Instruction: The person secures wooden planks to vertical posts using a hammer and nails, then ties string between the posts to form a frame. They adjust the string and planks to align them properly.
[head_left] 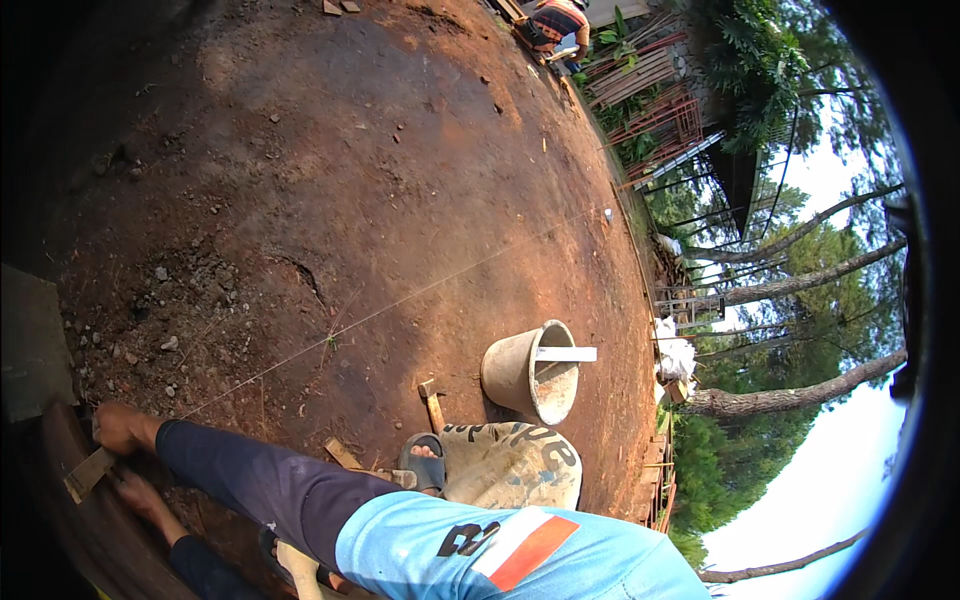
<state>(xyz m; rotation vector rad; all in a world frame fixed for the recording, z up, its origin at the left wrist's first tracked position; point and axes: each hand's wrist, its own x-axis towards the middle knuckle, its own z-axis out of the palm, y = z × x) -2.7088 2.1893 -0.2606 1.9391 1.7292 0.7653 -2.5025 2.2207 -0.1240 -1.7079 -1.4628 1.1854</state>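
Observation:
My left hand reaches down at the lower left in a dark sleeve, its fingers closed at the upper end of a short flat piece of wood. My right hand comes in below it, fingers pressed against the same piece; its grip is small and partly hidden. A dark curved edge lies right by the hands. From near my left wrist a thin taut string runs up and right over the soil. A hammer with a wooden handle lies on the ground near my sandalled foot.
A dirty bucket stands near my knee, a white bar across its mouth. Wood scraps lie by my foot. Rubble covers soil near the hands. Another person crouches far off at the top. White sacks lie at the right.

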